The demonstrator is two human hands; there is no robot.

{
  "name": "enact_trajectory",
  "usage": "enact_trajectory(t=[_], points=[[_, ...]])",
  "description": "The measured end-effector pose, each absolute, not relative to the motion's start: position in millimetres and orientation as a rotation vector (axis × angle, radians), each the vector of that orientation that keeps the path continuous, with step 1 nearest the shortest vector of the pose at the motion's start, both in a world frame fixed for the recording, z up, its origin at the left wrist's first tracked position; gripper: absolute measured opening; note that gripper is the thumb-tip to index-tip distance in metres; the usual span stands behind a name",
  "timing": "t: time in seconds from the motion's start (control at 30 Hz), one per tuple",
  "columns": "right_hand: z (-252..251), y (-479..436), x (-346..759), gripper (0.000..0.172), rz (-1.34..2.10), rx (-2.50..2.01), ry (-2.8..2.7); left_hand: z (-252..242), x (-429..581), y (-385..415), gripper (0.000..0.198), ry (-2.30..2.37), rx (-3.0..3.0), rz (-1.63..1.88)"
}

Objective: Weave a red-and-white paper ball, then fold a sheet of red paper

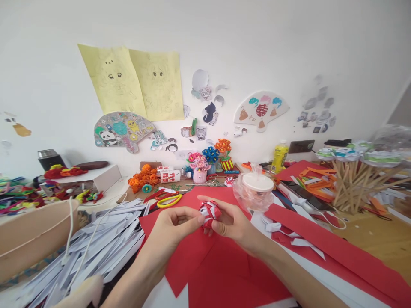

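Both of my hands hold a small red and white woven paper ball [209, 212] above sheets of red paper [224, 265] on the desk. My left hand [171, 226] pinches its left side with thumb and fingertips. My right hand [229, 220] wraps round its right side, thumb across the top. A heap of white paper strips [99, 248] lies to the left of my left forearm.
A clear plastic cup with a white lid [255, 190] stands just behind my right hand. Yellow-handled scissors [168, 200], glue bottles [170, 174], paper flowers in pots [212, 160], a yellow bottle [279, 156] and a bundle of wooden sticks [356, 179] crowd the back. A beige box [32, 239] sits left.
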State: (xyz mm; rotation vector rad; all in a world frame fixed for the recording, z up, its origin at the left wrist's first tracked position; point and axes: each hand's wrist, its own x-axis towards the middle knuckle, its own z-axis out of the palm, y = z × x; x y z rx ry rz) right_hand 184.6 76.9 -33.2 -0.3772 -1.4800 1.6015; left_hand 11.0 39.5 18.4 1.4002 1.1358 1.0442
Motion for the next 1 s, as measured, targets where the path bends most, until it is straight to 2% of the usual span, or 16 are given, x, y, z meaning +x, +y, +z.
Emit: enact_trajectory(t=[0.47, 0.7, 0.77, 0.93, 1.0], points=[[-32.5, 75.6, 184.1, 0.039, 1.587, -0.394, -1.508, 11.4, 15.8, 33.2, 0.028, 1.341, 1.614, 1.247], [-33.5, 75.5, 182.9, 0.028, 1.586, -0.358, -1.486, 16.0, 17.1, 34.4, 0.027, 1.085, 1.607, 1.193], [-33.8, 76.1, 182.7, 0.030, 1.591, -0.350, -1.472, 18.0, 16.6, 36.2, 0.026, 1.005, 1.600, 1.184], [-33.5, 76.7, 182.8, 0.046, 1.636, -0.338, -1.416, 20.4, 14.6, 36.7, 0.023, 0.989, 1.612, 1.237], [-33.4, 76.3, 182.7, 0.046, 1.646, -0.332, -1.412, 21.0, 14.7, 35.0, 0.021, 1.020, 1.624, 1.270]])
